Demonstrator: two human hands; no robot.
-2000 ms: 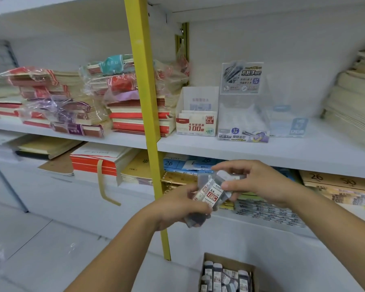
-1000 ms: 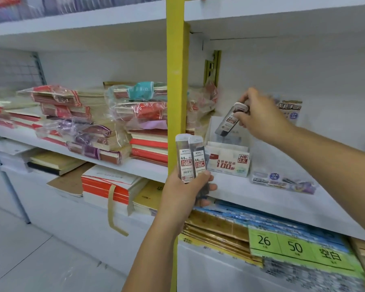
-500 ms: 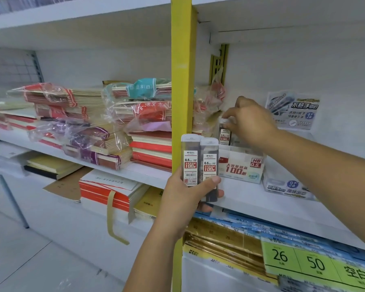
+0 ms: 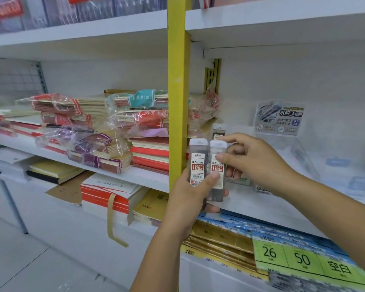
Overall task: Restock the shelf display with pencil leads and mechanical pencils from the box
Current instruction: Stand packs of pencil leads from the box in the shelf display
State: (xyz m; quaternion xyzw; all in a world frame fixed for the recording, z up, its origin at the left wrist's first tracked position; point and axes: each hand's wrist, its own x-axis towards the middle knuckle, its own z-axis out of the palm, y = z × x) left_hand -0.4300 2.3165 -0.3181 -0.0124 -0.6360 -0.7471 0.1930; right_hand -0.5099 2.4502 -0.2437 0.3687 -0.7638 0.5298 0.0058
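The clear, white-capped lead case on the left [image 4: 196, 163] reads "M&G", "0.5 / HB" and a red "100"; the matching case beside it [image 4: 217, 165] shows "100". The green paper label [image 4: 303, 260] reads "26", "50", "空白". The teal notebook band [image 4: 144, 98] reads "作业本(日)". The clear plastic display's header card [image 4: 279, 118] reads "不脏手铅芯".

Two lead cases [image 4: 207, 165] stand side by side in the left hand [image 4: 190, 199] — the right hand [image 4: 251, 161] at three o'clock, pinching one. Behind, a third case [image 4: 218, 131] stands on the shelf [image 4: 261, 205]; notebook stacks [image 4: 105, 131] lie at nine o'clock.
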